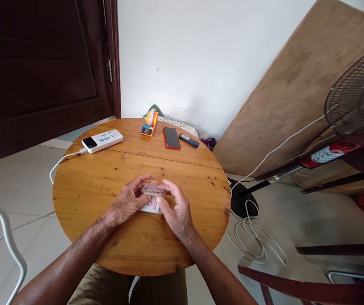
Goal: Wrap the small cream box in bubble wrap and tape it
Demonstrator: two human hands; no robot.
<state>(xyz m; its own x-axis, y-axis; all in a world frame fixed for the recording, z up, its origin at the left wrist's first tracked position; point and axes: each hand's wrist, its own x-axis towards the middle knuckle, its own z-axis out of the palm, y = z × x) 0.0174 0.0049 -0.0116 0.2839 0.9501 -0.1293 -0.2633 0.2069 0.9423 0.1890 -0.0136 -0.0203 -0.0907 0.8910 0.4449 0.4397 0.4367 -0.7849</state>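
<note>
Near the front middle of the round wooden table (115, 173) is a small clear plastic packet (151, 207) with red print and a pale lower part. Its upper part is crumpled, and a pinkish tab sticks up at the top. My left hand (131, 198) grips the packet from the left, thumb lying across its front and fingers curled behind. From the other side my right hand (178, 209) pinches the right edge, its thumb on the front and its forefinger arched over the top. What lies inside the packet is too small to make out.
Along the table's far side are a white power bank (105, 140) with a cable, an orange tape dispenser (150, 123), a red-edged phone (171, 138) and a dark blue handheld device (189, 140). A fan (359, 89) stands at right, with coiled cable (251, 237) on the floor.
</note>
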